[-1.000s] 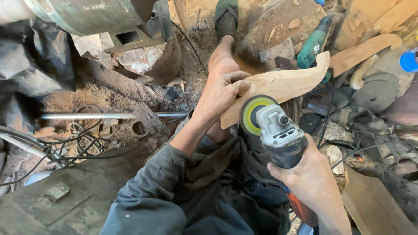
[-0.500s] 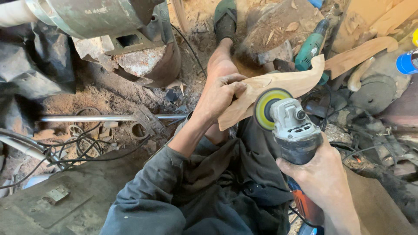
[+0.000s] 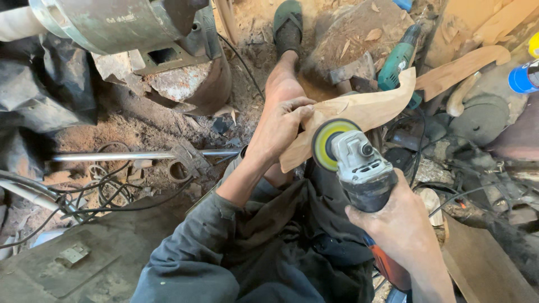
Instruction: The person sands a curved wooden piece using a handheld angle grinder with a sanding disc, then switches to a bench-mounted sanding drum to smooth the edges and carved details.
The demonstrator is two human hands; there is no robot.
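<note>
floor: sawdust-strewn dirt (image 3: 140,132) | daylight | clutter: metal rod (image 3: 140,156), cables (image 3: 106,196)

There is one view only, from a camera worn on the person's head. It looks steeply down over the seated person's lap and outstretched leg toward the dirt floor (image 3: 168,129), facing forward along that leg. It sits close: the left hand (image 3: 281,126) and right hand (image 3: 401,227) fill the middle and lower right of the frame, with the sleeve running off the bottom edge. No second view overlaps it.
</note>
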